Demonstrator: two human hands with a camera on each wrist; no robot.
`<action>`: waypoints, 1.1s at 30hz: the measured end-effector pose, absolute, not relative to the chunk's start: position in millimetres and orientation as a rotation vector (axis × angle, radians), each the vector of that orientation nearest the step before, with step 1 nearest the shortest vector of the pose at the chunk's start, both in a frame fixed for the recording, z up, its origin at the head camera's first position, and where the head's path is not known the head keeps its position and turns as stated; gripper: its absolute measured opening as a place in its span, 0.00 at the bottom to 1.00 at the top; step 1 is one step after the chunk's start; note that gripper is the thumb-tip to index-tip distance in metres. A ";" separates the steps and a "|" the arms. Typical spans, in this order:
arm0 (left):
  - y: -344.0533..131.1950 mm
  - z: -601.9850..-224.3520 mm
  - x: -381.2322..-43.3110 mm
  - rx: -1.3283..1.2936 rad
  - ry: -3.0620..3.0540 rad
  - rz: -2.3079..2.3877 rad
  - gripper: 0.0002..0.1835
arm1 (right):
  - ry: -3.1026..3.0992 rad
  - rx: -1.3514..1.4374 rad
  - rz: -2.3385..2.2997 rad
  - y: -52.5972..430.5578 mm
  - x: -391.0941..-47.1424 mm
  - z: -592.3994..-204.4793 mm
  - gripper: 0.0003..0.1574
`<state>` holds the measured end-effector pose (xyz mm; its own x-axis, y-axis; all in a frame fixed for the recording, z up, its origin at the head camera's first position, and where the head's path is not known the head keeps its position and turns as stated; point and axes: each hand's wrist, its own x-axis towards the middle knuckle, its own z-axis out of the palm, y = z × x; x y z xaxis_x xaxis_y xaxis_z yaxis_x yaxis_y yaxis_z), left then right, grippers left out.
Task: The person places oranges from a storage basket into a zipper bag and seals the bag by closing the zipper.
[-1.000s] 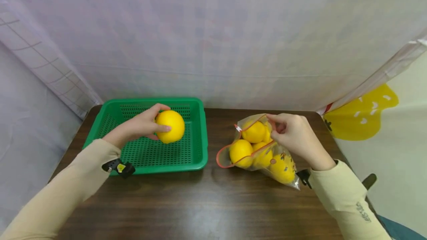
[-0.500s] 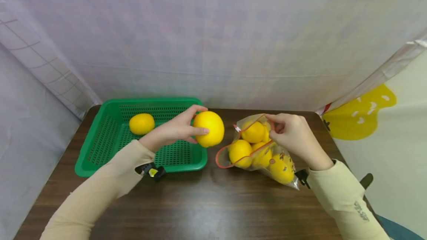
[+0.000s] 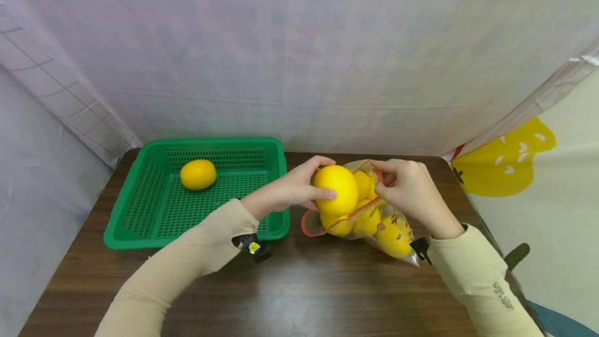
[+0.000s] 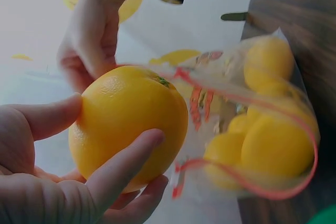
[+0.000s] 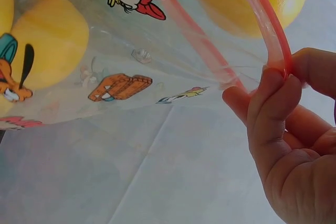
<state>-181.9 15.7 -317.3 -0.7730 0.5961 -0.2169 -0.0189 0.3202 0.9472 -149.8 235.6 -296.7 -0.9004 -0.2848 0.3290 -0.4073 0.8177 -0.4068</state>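
Note:
My left hand (image 3: 292, 186) holds an orange (image 3: 338, 189), thumb and fingers spread around it, at the mouth of a clear zip bag (image 3: 305, 225). Red strips edge the bag, and cartoon figures (image 5: 121, 87) are printed on its side. Several more oranges (image 3: 395, 237) lie inside, partly hidden by the held one. With thumb and fingertips my right hand (image 3: 409, 191) pinches the bag's red rim (image 5: 281, 51) on the far side, keeping the mouth apart. Another orange (image 3: 198, 174) sits in the green basket (image 3: 210, 141) to the left.
The basket and bag stand side by side on a dark wooden table (image 3: 299, 295), which extends in front of them. A pale patterned curtain (image 3: 299, 56) hangs behind the table. Yellow shapes (image 3: 505, 163) mark the white surface at right.
My left hand has carried the orange rightward from over the basket to the bag's mouth. This uncovered the orange in the basket. My right hand has stayed at the rim.

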 end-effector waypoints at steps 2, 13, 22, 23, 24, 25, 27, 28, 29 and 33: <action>24.0 -320.0 -181.7 0.515 2.041 1.473 0.33 | -2.737 0.532 0.714 235.1 -149.6 -297.5 0.22; 50.7 -324.4 -186.8 0.511 2.102 1.429 0.35 | -2.733 0.456 0.762 229.0 -148.3 -296.9 0.23; 64.8 -337.6 -189.8 0.653 2.322 1.288 0.38 | -2.735 0.462 0.765 224.7 -150.5 -298.3 0.21; 66.1 -338.2 -190.3 0.660 2.327 1.293 0.38 | -2.736 0.456 0.767 224.7 -150.4 -297.9 0.21; 67.4 -338.4 -190.8 0.658 2.328 1.304 0.38 | -2.736 0.450 0.768 224.8 -150.2 -297.5 0.20; 68.6 -338.4 -191.3 0.654 2.330 1.312 0.37 | -2.732 0.443 0.768 225.0 -150.2 -297.2 0.20; 70.7 -338.2 -191.9 0.651 2.319 1.327 0.36 | -2.729 0.438 0.781 225.1 -150.7 -296.8 0.19; 71.4 -337.9 -192.0 0.652 2.316 1.324 0.35 | -2.729 0.440 0.782 225.0 -151.1 -296.9 0.19; 72.2 -337.6 -192.0 0.652 2.310 1.322 0.35 | -2.725 0.448 0.774 225.2 -151.7 -297.0 0.18; 72.3 -335.3 -192.5 0.627 2.243 1.328 0.35 | -2.718 0.455 0.729 228.7 -153.6 -295.4 0.17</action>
